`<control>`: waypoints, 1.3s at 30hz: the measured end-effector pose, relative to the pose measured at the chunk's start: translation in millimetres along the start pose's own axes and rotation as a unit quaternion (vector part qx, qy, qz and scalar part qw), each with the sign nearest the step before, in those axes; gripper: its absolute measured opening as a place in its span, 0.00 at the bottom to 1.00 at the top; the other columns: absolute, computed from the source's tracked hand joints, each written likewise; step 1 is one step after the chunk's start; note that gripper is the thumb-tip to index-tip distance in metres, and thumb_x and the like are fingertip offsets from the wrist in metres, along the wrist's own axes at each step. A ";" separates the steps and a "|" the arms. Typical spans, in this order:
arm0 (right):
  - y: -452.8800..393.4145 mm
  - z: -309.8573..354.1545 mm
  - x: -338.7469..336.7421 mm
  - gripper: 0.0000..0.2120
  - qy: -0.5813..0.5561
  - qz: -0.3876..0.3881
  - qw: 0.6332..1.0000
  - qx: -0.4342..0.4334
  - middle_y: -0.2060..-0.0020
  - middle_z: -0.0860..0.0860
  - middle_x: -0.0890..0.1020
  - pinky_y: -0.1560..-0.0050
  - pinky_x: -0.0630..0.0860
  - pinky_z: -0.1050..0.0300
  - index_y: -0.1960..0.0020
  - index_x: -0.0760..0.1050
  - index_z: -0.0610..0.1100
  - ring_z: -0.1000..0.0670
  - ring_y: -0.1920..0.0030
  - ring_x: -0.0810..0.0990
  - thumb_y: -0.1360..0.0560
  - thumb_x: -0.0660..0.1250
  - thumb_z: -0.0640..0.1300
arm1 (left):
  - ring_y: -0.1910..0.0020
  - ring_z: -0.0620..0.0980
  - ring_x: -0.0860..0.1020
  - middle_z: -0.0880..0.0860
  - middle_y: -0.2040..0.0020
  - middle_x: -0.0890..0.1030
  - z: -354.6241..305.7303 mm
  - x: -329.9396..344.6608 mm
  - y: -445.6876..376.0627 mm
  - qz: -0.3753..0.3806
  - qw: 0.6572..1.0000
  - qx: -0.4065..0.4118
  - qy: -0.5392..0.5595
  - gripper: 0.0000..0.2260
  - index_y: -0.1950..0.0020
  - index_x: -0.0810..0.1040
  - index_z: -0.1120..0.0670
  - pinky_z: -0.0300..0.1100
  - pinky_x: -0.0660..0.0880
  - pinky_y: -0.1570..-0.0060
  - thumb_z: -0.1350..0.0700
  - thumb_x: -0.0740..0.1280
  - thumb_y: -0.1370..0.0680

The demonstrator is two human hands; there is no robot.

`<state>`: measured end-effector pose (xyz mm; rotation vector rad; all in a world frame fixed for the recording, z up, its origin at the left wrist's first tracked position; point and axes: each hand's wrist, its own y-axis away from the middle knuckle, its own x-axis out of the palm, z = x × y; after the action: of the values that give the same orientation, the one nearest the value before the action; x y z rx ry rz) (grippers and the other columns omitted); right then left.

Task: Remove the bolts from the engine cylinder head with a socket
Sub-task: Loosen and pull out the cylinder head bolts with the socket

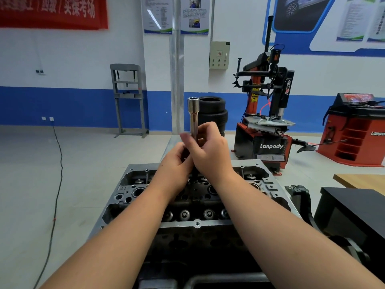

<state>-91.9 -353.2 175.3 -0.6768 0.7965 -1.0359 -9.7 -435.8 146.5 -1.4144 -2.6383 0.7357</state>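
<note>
Both hands raised above the middle of the cylinder head [195, 223]. Left hand [175, 161] pinching the lower dark part of the long socket [193, 113]; right hand [210, 151] closed around its shaft just above. Socket upright, open end up. Tyres [214, 113] stacked far behind.

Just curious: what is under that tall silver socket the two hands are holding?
Below the socket, a dark shaft runs down between both hands into the cylinder head. The fingers cover its middle; any bolt underneath is hidden.
</note>
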 end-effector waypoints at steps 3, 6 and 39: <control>-0.5 -2.3 1.2 0.11 -0.010 -0.005 1.000 0.008 0.67 0.54 0.78 0.65 0.76 0.58 0.55 0.73 0.45 0.54 0.66 0.78 0.21 0.68 0.52 | 0.47 0.49 0.85 0.47 0.48 0.86 -1.8 2.1 0.2 -0.010 1.000 -0.014 0.015 0.08 0.42 0.80 0.42 0.59 0.82 0.42 0.43 0.64 0.16; -1.0 -3.2 2.1 0.11 -0.017 0.019 0.999 0.031 0.61 0.51 0.83 0.58 0.80 0.51 0.53 0.74 0.45 0.53 0.59 0.82 0.18 0.63 0.52 | 0.44 0.47 0.84 0.46 0.47 0.87 -4.2 3.7 0.7 -0.002 0.999 -0.034 0.033 0.13 0.44 0.82 0.40 0.56 0.79 0.37 0.41 0.58 0.16; 1.7 -3.1 3.5 0.13 -0.018 0.019 1.000 0.011 0.62 0.57 0.81 0.59 0.77 0.63 0.49 0.76 0.46 0.59 0.59 0.80 0.21 0.67 0.56 | 0.49 0.49 0.85 0.47 0.49 0.87 0.0 0.1 0.8 -0.013 1.000 -0.002 0.011 0.07 0.43 0.82 0.39 0.57 0.82 0.43 0.45 0.64 0.17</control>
<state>-92.6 -356.1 171.4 -0.6568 0.7635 -0.9935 -9.2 -435.3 146.1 -1.3789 -2.6385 0.7087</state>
